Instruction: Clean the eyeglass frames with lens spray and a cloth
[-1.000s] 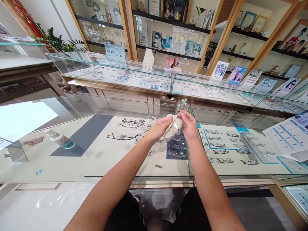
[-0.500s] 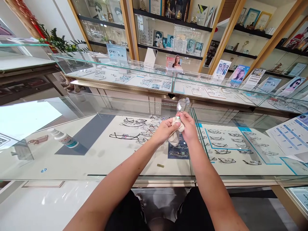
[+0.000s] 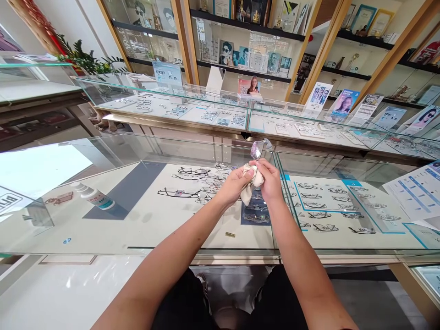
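Note:
A pale cream cloth (image 3: 246, 195) is bunched between my two hands above the glass counter. My left hand (image 3: 235, 184) is closed on it, thumb pressed on top, and the cloth's end hangs below. In my right hand (image 3: 270, 178) is a pair of eyeglasses (image 3: 257, 150), gripped with fingers and thumb; one lens sticks up above the fingertips. The cloth appears wrapped round the other lens, which is hidden. Beneath the hands, several eyeglass frames lie inside the display case on a dark blue tray (image 3: 256, 217).
A white spray bottle (image 3: 97, 197) stands on the counter at the left. More frames fill the right glass case (image 3: 330, 206). Printed cards (image 3: 417, 197) stand at the right edge. A second glass showcase (image 3: 192, 112) and wooden shelves run behind.
The visible lens has tilted and now shows a pinkish reflection. The cloth has shifted and covers more between my fingers. Both hands stay in nearly the same place.

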A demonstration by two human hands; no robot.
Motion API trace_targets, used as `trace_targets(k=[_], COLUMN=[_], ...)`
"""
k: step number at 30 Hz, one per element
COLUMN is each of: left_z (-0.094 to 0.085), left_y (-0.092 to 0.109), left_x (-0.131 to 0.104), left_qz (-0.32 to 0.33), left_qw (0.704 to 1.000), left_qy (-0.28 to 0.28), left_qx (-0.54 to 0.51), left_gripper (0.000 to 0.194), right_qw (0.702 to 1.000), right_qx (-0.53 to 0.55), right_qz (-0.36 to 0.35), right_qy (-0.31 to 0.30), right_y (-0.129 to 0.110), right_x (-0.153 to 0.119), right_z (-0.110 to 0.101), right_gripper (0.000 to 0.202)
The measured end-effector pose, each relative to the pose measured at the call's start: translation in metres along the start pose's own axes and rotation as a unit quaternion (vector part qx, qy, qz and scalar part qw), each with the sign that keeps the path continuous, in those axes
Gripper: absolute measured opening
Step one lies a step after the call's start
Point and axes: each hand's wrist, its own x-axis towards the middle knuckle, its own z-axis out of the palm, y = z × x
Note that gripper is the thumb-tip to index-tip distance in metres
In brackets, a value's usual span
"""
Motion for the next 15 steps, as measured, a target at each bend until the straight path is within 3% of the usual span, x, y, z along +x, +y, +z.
trace_targets(k=[4, 8, 15], left_z=[0.001, -0.0009, -0.0066], left_y=[-0.0016, -0.0014, 0.0064], left_x=[-0.0011, 0.0005, 0.0015], left_qz=[0.022, 0.044, -0.01], left_qw=[0.999, 0.994, 0.999], left_qy=[0.035, 0.071, -0.023], left_qx=[0.028, 0.07, 0.038], left_gripper=[0.056, 0.061, 0.058], right_qw=[0.998, 0.998, 0.995], right_qx=[0.034, 0.032, 0.067], right_qz=[0.049, 0.049, 0.069], right_qy=[0.007, 0.005, 0.036], right_y=[0.0043, 0.0063, 0.0034], right_x=[-0.0033, -0.0047, 0.0003], right_z=[0.0043, 0.0052, 0.0008], right_gripper=[0.019, 0.021, 0.019])
